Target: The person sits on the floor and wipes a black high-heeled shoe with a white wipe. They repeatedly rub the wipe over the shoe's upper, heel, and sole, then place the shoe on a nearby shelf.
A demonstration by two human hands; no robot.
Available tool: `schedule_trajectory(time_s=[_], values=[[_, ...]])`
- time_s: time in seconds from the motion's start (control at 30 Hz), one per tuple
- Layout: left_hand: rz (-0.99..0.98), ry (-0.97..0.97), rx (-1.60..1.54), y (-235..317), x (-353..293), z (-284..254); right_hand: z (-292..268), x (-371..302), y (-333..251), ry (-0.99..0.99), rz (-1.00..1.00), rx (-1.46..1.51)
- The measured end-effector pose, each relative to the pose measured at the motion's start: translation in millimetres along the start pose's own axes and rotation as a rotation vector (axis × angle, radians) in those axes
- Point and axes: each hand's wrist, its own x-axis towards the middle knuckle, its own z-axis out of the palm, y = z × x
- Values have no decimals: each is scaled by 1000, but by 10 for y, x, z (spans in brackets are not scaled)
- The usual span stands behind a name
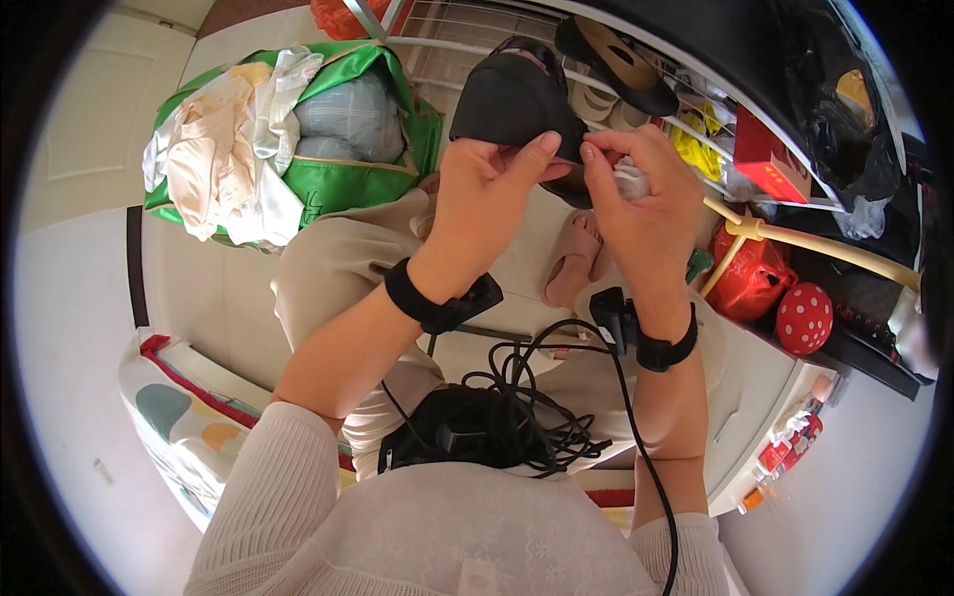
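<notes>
The shoe (509, 99), black, is held up in front of the seated person, above the knees and close to the rack (447, 28). It is off the floor, and both hands are at its near edge.

Left hand (484, 194): closed on the shoe. The thumb lies extended along the near edge; the other fingers are bent in beneath and partly hidden from me. Right hand (648, 204): thumb and forefinger nearly together, tips at the shoe's right edge. Whether they pinch it or merely touch, I cannot tell. A crumpled white wad (630, 178) is held in the curl of that hand.

Each wrist wears a black band with a small device. A pouch (452, 429), black, and a loose tangle of cable (532, 397) rest in the lap. Below the hands, a foot in a pink slipper (566, 263) stands on the floor.

To the left, a green bag (425, 144) stands open, filled with pale clothes (214, 129) and a plaid bundle (353, 117). On the rack, just beside the held item, lies a second shoe (621, 62), dark with a tan insole. Farther right on the rack: a red box (772, 157). Below it: a red bag (753, 278) and, next to that, a spotted ball (804, 318).
</notes>
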Motion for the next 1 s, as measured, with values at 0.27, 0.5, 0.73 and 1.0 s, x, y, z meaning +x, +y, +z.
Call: schedule_trajectory(time_s=[0.27,0.5,0.73,1.0], values=[[139,-3,225,-150,3,-40,15,-27,-14,-18,-88,-213],[113,-25,271,-156,2,-35,123,-77,122,-6,-11,-215],[-51,9,6,29,8,-36,-252,-10,298,-15,432,485],[-68,30,-37,56,34,-60,-154,-20,97,-129,230,214]])
